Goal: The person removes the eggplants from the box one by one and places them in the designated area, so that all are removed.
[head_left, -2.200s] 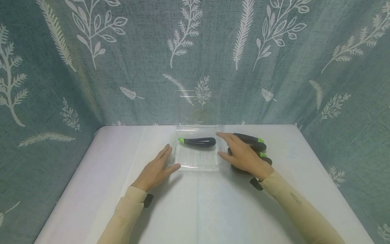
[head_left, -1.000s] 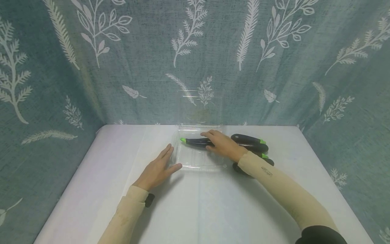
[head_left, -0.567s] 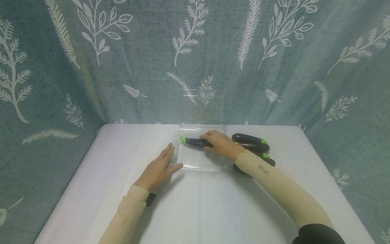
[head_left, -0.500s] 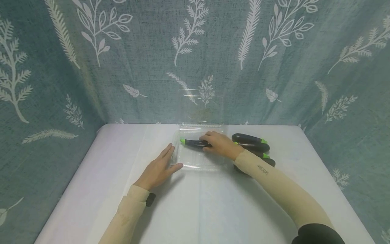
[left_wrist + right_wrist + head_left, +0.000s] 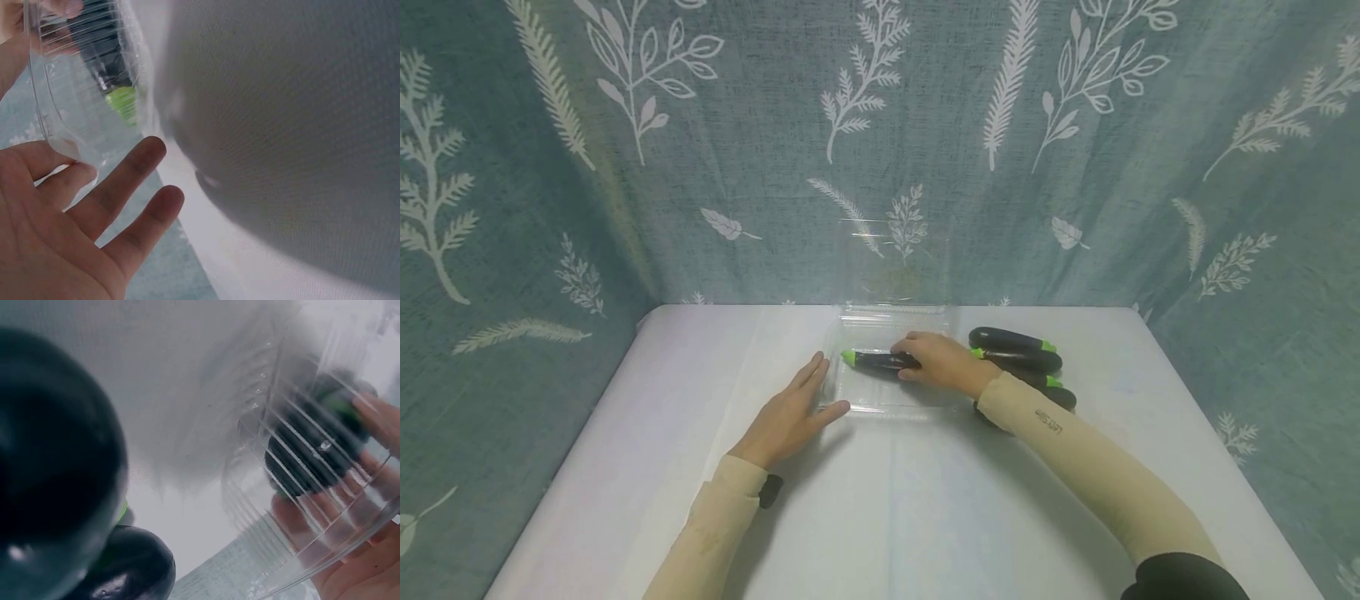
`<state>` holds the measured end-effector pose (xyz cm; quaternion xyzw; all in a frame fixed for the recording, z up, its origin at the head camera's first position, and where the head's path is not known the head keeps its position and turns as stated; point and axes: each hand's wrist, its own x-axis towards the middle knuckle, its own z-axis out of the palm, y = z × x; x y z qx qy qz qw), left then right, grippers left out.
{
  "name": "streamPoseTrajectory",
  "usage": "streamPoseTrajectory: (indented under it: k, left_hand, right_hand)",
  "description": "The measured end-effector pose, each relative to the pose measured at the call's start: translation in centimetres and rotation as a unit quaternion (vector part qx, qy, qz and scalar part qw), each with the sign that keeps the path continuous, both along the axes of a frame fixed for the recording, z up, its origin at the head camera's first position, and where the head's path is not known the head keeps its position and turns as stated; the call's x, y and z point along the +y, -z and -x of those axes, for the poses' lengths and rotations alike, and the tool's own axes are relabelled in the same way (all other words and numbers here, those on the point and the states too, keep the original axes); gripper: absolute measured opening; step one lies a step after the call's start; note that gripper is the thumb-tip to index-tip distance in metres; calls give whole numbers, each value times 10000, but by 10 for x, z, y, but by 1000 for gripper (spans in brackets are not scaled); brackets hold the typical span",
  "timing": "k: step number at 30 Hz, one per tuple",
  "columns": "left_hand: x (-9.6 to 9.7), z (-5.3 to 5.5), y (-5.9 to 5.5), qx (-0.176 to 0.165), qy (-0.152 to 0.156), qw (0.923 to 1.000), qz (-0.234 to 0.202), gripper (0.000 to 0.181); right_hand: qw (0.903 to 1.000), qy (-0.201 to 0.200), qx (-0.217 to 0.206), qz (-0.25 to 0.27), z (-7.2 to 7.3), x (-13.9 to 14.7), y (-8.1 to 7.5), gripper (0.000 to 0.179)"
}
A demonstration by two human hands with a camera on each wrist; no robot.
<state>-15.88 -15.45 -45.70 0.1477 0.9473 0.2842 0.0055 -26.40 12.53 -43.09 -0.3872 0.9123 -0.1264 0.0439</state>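
Observation:
A clear plastic clamshell container [image 5: 887, 410] lies opened out on the table, its lid [image 5: 895, 267] upright behind the base. Inside the base is a dark eggplant [image 5: 880, 362] with a green stem end pointing left. My right hand [image 5: 942, 363] reaches over the right wall and grips the eggplant's right end between thumb and fingers. In the right wrist view, the held eggplant [image 5: 306, 450] shows through the ribbed wall. My left hand [image 5: 784, 423] rests at the container's left side, fingers straight; in the left wrist view, fingertips [image 5: 81, 178] touch its rim.
Several more eggplants [image 5: 1007, 340] lie in a group right of the container, partly under my right forearm. The white-covered table [image 5: 880, 517] meets a teal leaf-patterned curtain [image 5: 760, 150] at the back and both sides.
My right hand has moved left from the container's right edge onto the eggplant and gripped it. The eggplant has shifted slightly toward me inside the base. My left hand has stayed put.

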Motion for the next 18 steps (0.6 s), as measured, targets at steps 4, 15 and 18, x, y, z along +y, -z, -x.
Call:
streamPoseTrajectory:
  k: [4, 15, 18]
  left_hand:
    - [0, 0, 0, -45, -10, 10000, -9, 92]
    - [1, 1, 2, -15, -3, 10000, 54, 93]
    - [1, 1, 2, -24, -14, 10000, 73, 93]
  right_hand:
    - [10000, 20, -62, -55, -4, 0, 0, 44]
    - [9996, 125, -204, -154, -15, -1, -3, 45]
    - [9997, 109, -181, -143, -15, 0, -2, 45]
